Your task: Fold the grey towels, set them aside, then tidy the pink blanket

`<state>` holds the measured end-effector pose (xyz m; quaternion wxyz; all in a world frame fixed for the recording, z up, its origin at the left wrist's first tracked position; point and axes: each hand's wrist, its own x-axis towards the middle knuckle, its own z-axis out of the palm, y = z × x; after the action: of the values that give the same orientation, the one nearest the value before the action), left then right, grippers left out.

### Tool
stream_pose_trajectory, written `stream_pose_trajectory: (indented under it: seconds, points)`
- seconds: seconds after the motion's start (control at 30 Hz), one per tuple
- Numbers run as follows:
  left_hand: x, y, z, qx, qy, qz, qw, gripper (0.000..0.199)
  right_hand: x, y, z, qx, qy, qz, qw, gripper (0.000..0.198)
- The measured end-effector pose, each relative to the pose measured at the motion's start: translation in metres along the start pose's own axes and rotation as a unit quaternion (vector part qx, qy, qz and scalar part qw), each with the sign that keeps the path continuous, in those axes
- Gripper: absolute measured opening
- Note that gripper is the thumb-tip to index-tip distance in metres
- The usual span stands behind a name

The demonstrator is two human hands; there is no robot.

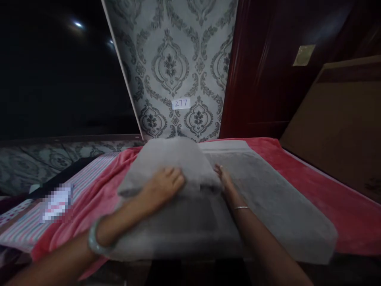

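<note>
A thick grey plush cloth point(282, 206) lies spread out in front of me, with a lighter band along its far edge. On its left part sits a folded section point(175, 153) of grey plush, with a small dark patch at its near right corner. My left hand point(166, 182) rests palm down on this folded section, its fingers slightly bent and a little blurred. My right hand point(223, 176) stands edge-on against the fold's right side, fingers stretched forward. Neither hand shows a grip on the fabric. Whether the folded section belongs to the same piece I cannot tell.
Pink-red plush blanket point(297, 167) lies under the grey cloth. A striped cloth point(89, 174) and a blurred-out item point(56, 203) lie at the left. Behind stand a dark screen point(59, 79), a patterned wall point(169, 47) and a brown panel point(342, 119).
</note>
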<state>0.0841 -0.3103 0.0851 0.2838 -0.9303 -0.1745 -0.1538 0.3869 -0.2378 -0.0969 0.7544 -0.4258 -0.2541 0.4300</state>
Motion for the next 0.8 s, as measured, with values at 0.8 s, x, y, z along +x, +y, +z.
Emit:
stream_pose_trajectory:
  seconds: [0.8]
  points:
    - [-0.119, 0.096, 0.072, -0.129, -0.029, -0.238, 0.962, 0.05, -0.125, -0.021, -0.014, -0.448, -0.148, -0.132, 0.872, 0.065]
